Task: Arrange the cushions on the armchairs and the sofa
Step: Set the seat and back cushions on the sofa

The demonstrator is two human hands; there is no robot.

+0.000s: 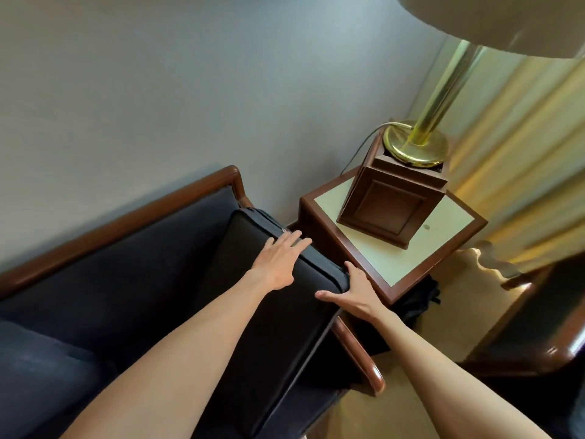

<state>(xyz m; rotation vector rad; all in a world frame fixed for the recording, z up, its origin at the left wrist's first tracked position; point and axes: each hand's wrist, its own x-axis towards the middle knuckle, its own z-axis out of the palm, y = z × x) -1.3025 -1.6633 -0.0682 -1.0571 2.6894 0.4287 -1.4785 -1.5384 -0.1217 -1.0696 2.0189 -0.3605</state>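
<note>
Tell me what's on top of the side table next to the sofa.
On the side table stands a lamp: brass pole and round foot on a dark wooden block. A cord runs off behind it. The table's back part is hidden by the block.

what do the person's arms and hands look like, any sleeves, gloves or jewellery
Both arms are bare for their whole visible length: no sleeve shows on either one. The left hand and the right hand are ungloved, and no ring, watch, bracelet or other marking is visible on the fingers or wrists.
</note>
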